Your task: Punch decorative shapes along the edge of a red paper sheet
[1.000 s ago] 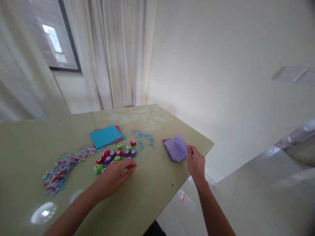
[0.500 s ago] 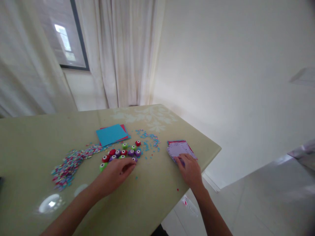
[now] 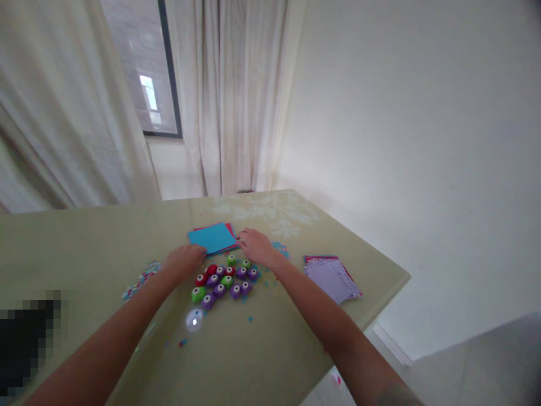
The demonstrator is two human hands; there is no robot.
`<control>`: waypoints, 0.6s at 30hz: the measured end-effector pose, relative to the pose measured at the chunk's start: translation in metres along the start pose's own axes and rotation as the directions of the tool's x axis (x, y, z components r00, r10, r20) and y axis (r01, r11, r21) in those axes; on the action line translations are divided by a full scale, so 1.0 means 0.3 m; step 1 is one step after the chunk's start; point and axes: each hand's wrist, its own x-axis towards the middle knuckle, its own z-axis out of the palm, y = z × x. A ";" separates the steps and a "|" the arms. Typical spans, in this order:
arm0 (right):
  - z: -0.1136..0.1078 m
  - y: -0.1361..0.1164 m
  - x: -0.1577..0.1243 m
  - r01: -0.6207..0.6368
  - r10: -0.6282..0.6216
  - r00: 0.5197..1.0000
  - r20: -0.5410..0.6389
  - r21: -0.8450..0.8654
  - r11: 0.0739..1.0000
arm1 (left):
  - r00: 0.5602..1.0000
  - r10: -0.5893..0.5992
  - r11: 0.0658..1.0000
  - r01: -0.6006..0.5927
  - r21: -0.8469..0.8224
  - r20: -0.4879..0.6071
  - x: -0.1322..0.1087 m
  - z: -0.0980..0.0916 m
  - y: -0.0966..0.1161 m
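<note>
A stack of paper squares with a blue sheet (image 3: 212,237) on top lies at the middle of the table (image 3: 84,242). My right hand (image 3: 255,246) rests at its right edge, fingertips touching the paper. My left hand (image 3: 184,261) is at the stack's left front corner; its fingers are turned away from the camera. Between my forearms sits a cluster of small red, purple and green punches (image 3: 224,279).
A pile of punched lilac and pink sheets (image 3: 332,276) lies near the table's right corner. Coloured paper bits (image 3: 139,280) are scattered at the left, partly behind my left arm. Curtains (image 3: 236,96) and a window (image 3: 139,67) stand behind the table.
My right hand let go of the lilac sheets and crossed left to the blue stack. My left hand moved forward from the punches to the stack. The view swung right and up.
</note>
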 end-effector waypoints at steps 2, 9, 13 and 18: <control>0.031 0.004 0.060 -0.033 0.034 0.999 -0.019 0.041 0.999 | 1.000 -0.012 1.000 0.012 0.027 0.000 -0.009 -0.004 0.013; 0.066 -0.042 0.038 -0.104 0.169 0.950 -0.263 0.242 0.965 | 0.967 -0.191 0.981 0.183 -0.062 -0.168 -0.077 -0.113 0.029; 0.099 -0.094 -0.112 -0.086 0.237 0.966 -0.104 0.736 0.671 | 0.902 -0.263 0.886 0.086 -0.457 -0.342 -0.217 -0.150 0.124; 0.129 -0.176 -0.298 -0.232 0.077 0.973 0.220 0.948 0.219 | 0.953 -0.134 0.638 -0.126 -0.759 -0.270 -0.450 -0.050 0.307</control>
